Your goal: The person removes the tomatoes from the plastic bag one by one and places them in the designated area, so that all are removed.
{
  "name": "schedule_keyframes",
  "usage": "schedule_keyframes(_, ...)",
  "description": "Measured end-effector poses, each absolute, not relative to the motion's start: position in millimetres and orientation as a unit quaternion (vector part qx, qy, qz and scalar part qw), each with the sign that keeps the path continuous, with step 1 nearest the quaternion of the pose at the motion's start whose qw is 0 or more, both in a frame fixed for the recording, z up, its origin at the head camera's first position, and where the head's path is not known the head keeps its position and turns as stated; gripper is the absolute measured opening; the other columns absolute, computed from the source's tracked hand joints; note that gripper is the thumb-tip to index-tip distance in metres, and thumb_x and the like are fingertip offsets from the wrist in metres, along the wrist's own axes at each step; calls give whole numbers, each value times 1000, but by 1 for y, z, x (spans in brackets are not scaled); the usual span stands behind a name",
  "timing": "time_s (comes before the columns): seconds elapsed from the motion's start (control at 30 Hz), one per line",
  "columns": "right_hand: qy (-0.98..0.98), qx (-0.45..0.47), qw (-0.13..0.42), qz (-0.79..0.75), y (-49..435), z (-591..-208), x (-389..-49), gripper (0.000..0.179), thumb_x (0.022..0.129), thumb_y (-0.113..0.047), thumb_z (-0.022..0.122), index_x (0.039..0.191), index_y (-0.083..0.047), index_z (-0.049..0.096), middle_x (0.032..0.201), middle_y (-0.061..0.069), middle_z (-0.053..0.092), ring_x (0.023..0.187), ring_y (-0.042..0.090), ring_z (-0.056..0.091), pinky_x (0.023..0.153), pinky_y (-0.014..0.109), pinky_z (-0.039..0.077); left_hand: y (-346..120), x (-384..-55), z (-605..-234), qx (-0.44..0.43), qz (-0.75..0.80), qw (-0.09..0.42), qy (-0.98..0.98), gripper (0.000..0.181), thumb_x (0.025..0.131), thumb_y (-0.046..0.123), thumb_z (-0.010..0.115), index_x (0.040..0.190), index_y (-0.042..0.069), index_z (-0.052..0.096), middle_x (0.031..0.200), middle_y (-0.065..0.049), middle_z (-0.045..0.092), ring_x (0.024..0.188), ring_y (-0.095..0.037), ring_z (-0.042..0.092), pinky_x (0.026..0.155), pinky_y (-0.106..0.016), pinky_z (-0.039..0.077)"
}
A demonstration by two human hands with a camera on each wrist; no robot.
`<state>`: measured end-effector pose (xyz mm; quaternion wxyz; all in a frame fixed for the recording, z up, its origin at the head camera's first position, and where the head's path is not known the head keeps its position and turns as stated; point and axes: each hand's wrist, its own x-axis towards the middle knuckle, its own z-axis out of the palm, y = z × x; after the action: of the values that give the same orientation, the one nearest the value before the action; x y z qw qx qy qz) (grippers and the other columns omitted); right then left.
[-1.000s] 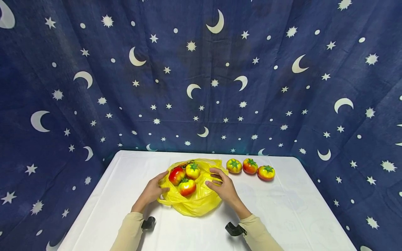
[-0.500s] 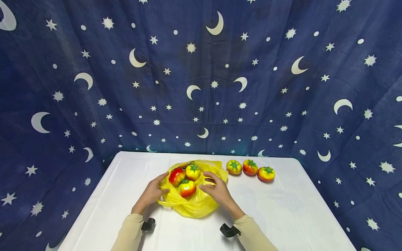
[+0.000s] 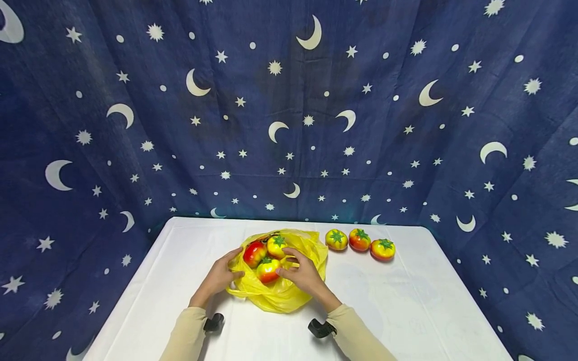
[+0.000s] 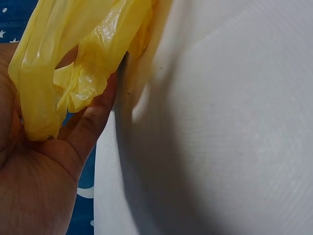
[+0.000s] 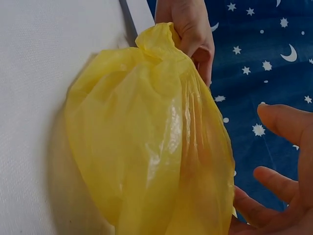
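Observation:
A yellow plastic bag (image 3: 282,302) lies spread on the table, its mouth facing up. Three glossy tomatoes with green leafy tops sit in it: a red one (image 3: 254,254), a yellow one (image 3: 276,246) and a yellow-orange one (image 3: 268,271) in front. My left hand (image 3: 219,275) holds the bag's left rim; in the left wrist view a loop of the plastic (image 4: 39,98) hangs over the thumb side. My right hand (image 3: 305,276) is over the bag's right part, fingers spread, thumb beside the front tomato. Whether it touches a tomato is hard to tell.
To the right of the bag stand three more tomatoes in a row: a yellow one (image 3: 336,239), a red-orange one (image 3: 359,240) and another red-yellow one (image 3: 383,249). The white-covered table (image 3: 406,311) ends at a dark blue curtain (image 3: 289,125) with moons and stars.
My right hand has moved left, from the bag's right edge in toward the tomatoes inside. The left hand has stayed at the bag's left rim.

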<state>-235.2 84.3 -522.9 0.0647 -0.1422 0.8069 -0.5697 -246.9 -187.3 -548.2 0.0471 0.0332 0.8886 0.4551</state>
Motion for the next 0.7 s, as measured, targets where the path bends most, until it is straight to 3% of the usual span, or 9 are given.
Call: schedule_keyframes(0.7, 845, -105, 73, -520, 64, -533, -235, 63, 82, -45, 76, 135, -15, 56, 136, 8, 60, 117, 30, 61, 94, 42, 57, -185, -245, -547, 20, 452, 57, 890, 76, 81, 4, 74, 150, 17, 43, 156, -15, 39, 146, -41, 31, 118, -61, 23)
